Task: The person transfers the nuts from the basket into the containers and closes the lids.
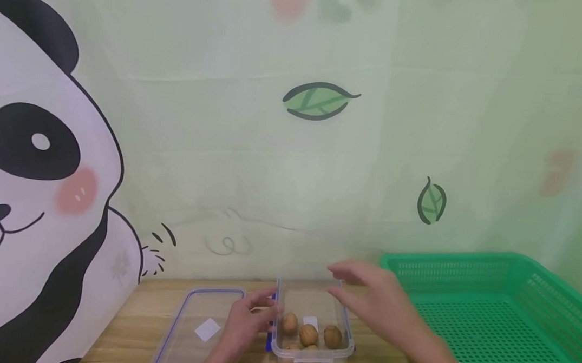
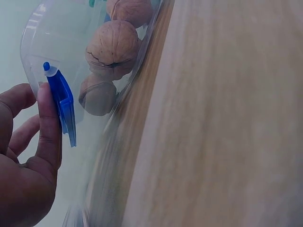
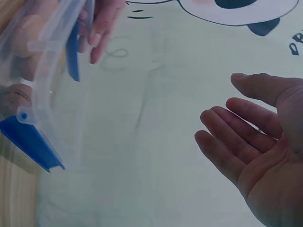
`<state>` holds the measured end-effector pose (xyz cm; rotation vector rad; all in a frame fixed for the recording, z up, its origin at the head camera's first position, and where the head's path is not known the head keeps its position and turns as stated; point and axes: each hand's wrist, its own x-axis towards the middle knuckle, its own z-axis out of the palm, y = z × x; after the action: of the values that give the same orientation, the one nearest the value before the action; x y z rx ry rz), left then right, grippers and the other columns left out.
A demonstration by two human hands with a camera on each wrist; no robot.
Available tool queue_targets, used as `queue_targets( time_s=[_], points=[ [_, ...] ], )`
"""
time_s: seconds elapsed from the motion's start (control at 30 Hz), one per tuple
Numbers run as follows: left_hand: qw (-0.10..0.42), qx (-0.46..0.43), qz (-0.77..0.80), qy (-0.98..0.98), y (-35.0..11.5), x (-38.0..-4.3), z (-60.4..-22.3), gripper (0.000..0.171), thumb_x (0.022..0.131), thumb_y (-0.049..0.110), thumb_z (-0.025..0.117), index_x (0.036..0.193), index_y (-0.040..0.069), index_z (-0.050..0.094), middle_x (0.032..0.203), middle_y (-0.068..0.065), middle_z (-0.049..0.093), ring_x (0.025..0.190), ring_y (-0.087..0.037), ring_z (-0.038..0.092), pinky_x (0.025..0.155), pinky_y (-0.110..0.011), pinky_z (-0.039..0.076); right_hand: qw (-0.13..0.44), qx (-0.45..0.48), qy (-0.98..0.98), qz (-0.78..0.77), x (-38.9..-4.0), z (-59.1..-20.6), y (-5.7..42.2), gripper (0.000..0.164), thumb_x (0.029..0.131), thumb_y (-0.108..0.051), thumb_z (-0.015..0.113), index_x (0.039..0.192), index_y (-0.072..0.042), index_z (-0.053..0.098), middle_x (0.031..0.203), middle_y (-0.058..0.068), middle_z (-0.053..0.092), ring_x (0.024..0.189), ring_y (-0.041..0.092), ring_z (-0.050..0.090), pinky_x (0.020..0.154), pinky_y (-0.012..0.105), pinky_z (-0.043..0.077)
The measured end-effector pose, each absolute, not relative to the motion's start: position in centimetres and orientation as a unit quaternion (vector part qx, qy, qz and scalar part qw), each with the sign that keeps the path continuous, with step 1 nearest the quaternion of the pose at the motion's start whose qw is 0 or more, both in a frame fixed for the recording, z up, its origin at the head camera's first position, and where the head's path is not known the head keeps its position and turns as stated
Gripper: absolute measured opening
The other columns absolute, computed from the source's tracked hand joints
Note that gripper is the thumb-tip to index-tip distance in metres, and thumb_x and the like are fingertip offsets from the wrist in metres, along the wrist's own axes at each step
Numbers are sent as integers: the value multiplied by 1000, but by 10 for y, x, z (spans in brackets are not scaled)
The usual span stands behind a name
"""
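A clear plastic box point(image 1: 312, 354) with blue side latches stands on the table, several walnuts point(image 1: 308, 335) lying in its near half. My left hand point(image 1: 248, 317) is at the box's left side. Its fingertips touch the outer wall by the blue latch point(image 2: 62, 101), which hangs down. Over the box's right rim, my right hand point(image 1: 371, 293) is raised with thumb and fingers spread apart. Nothing is in that hand, and the right wrist view shows its palm point(image 3: 265, 175) bare, apart from the box.
A clear lid point(image 1: 182, 334) with a blue seal and a white diamond label lies left of the box. To the right stands a green plastic basket point(image 1: 463, 259) with a perforated bottom. Behind the wooden table point(image 1: 124, 326) hangs a pale green cloth point(image 1: 224, 146) with a panda print.
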<state>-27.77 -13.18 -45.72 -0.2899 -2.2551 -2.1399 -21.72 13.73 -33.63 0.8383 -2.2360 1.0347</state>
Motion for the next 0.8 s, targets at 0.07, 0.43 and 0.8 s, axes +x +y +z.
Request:
queue_targets(
  time_s=[0.07,0.43,0.8],
  points=[
    [10,-91,-685,-722,-132,-277,-457,54,96,8,78,145,-5,59,117,-17,67,94,-29,72,74,-33,67,275,312,-823,387,-216,-332,142,28,91,-8,84,119,-11,78,116,0,77,104,19,75,89,35,65],
    [11,-91,-688,-720,-131,-276,-457,53,95,6,77,144,-4,60,115,-15,67,88,-26,72,72,-31,66,233,250,-850,401,-212,-301,184,25,100,-20,77,125,-16,75,120,-4,76,106,16,74,87,30,63],
    [10,-95,-692,-716,-132,-276,-459,53,96,7,78,144,-5,60,116,-16,66,94,-28,73,73,-32,66,157,211,-887,378,-229,-270,228,34,107,-32,68,136,-14,71,130,5,73,111,21,73,90,37,60]
  ],
)
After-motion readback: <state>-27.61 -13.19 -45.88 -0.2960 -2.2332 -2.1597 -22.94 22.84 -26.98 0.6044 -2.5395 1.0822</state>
